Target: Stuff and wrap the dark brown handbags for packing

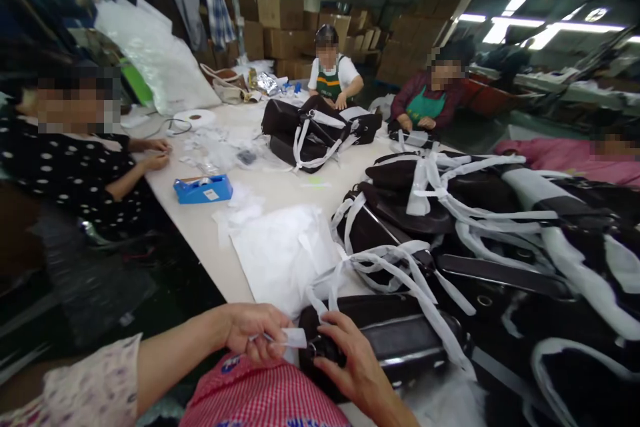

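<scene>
In the head view, my left hand (257,332) is closed, pinching a small white strip (295,337) that looks like thin paper or foam. The strip's free end points toward the near end of a black handbag (400,337). My right hand (350,360) lies on that end of the bag, its thumb and fingers curved round a dark part near a metal fitting. What exactly sits between those fingers is partly hidden. Long handles (420,293) wrapped in white material loop up from this bag.
More black handbags (480,213) with wrapped straps crowd the right side. White sheets (285,247) lie ahead of me, with a blue tape dispenser (204,189) beyond. Another bag (315,137) stands farther off. Several co-workers sit or stand around the table (210,260).
</scene>
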Demonstrator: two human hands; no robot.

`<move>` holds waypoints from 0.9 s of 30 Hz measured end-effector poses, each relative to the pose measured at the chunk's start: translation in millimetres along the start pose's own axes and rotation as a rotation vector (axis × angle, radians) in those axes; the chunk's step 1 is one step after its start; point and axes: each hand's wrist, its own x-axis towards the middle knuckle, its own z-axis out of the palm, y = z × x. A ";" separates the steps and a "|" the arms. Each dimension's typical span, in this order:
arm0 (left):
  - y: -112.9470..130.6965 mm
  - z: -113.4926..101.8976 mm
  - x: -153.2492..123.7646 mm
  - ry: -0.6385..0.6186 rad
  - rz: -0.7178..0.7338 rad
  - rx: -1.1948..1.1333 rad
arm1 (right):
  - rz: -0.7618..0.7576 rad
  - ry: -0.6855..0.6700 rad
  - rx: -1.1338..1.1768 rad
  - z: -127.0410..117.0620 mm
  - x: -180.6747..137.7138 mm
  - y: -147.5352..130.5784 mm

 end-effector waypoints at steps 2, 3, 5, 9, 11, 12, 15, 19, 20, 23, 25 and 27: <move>-1.3 -0.3 2.7 0.056 0.000 0.033 | 0.016 0.019 0.035 4.6 -0.2 4.5; -1.9 0.8 3.8 0.085 0.004 0.059 | 0.029 0.023 0.050 6.7 -0.5 6.7; -2.6 7.0 4.8 0.169 0.045 0.167 | 0.047 0.033 0.069 10.2 -1.1 10.3; -2.0 38.1 1.2 0.659 0.297 0.836 | 0.039 0.066 0.088 14.7 -2.4 12.8; -2.9 57.7 0.1 0.912 0.366 1.230 | 0.040 0.082 0.092 16.3 -2.2 12.3; -4.5 66.6 0.8 0.986 0.360 1.378 | 0.041 0.086 0.095 17.0 -1.8 11.8; -14.5 83.3 9.4 1.048 0.281 1.666 | 0.043 0.095 0.110 18.1 1.2 9.4; -31.9 81.9 31.0 1.064 0.086 1.831 | 0.056 0.105 0.135 18.0 6.7 5.8; -34.6 80.2 36.2 1.055 0.029 1.835 | 0.059 0.103 0.141 17.8 7.9 5.0; -35.1 79.5 47.6 1.031 -0.056 1.807 | 0.049 0.103 0.148 17.0 10.2 2.1; -29.6 84.0 52.1 1.015 -0.088 1.789 | 0.031 0.117 0.143 16.9 11.1 0.1; -21.6 90.6 55.1 1.000 -0.132 1.767 | 0.017 0.131 0.132 17.6 11.7 -1.2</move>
